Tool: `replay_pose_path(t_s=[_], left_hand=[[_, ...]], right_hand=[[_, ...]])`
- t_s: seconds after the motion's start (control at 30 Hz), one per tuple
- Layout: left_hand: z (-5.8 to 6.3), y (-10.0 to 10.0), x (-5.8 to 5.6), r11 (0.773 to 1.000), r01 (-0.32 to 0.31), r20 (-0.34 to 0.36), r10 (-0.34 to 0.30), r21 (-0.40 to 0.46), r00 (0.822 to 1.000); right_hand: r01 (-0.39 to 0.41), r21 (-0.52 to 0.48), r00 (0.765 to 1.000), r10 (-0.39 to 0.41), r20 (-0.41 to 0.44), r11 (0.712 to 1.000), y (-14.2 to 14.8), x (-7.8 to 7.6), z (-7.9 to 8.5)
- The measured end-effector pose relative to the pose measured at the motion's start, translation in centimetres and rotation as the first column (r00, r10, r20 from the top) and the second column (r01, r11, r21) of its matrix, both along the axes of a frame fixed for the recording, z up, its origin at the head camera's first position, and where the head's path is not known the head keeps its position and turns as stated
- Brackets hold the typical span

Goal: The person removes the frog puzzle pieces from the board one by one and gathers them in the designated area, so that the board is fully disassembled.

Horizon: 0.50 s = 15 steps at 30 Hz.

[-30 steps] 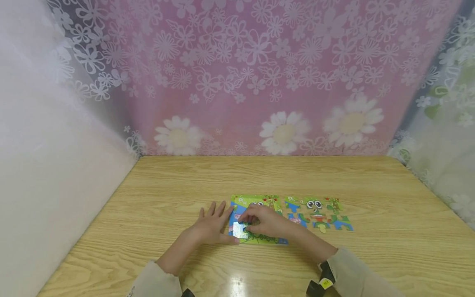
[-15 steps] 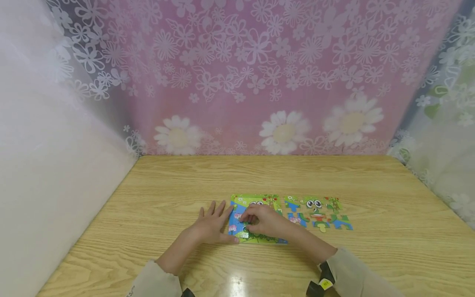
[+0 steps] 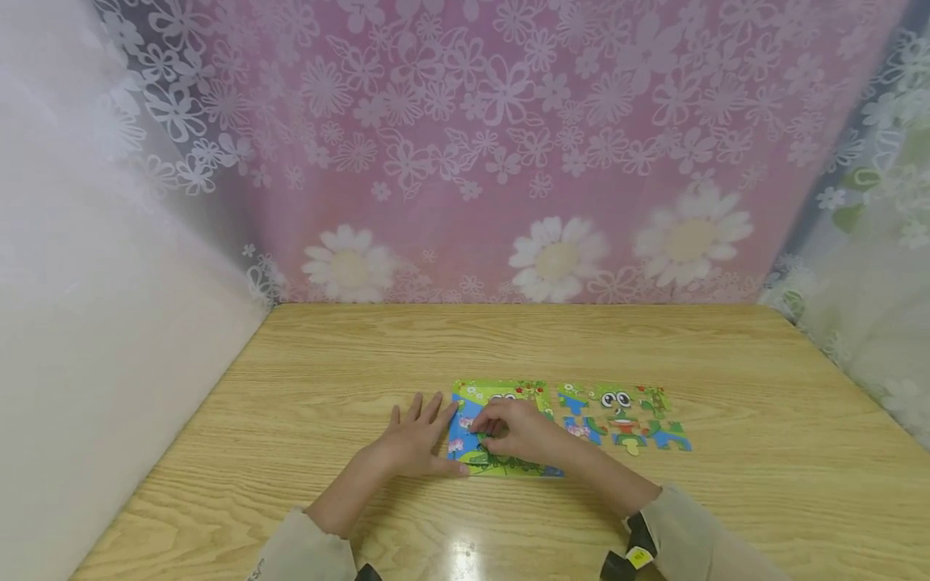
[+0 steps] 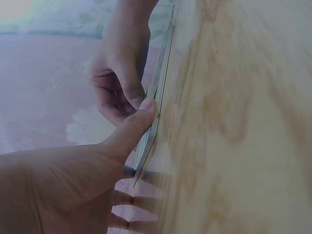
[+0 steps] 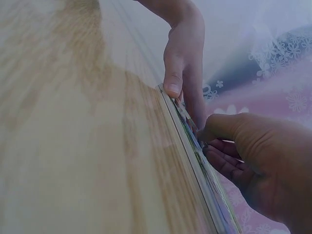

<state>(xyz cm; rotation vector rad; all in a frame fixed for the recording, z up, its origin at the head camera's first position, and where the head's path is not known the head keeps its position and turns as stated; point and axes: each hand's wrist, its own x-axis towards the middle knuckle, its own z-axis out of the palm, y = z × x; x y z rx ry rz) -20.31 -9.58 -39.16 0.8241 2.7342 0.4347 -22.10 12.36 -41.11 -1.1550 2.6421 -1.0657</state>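
A colourful frog jigsaw puzzle board lies on the table in the head view. My left hand spreads its fingers at the board's left side, thumb on the lower left corner and index fingertip at the left edge. Over the middle of the board, my right hand pinches a blue and green puzzle piece between thumb and curled fingers, low at the lower left part of the picture. That hand covers much of the frog. In the right wrist view, the right fingertips are right at the board's surface.
Several loose puzzle pieces lie in two rough rows just right of the board, with frog eyes, mouth and plants on them. The wood-grain table meets a pink flowered curtain at the back and a white wall on the left.
The bright glare on the puzzle piece under my right hand has shrunk and gone, its blue and green print now showing, as its tilt changed. Both hands stay almost in place.
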Motion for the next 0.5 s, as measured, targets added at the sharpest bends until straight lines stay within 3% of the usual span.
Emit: replay_pose_path(t_s=[0.33,0.5], left_hand=[[0.0,0.2,0.0,1.0,0.001,-0.01,-0.001,-0.009,1.0],[-0.2,0.1,-0.3,1.0,-0.011,-0.017,0.011,-0.022,1.0]], right_hand=[[0.003,-0.036,1.0,-0.002,0.01,0.999,1.4,0.1,0.7],[0.026,-0.024,0.999,-0.027,-0.029,0.999,3.0,0.3,0.8]])
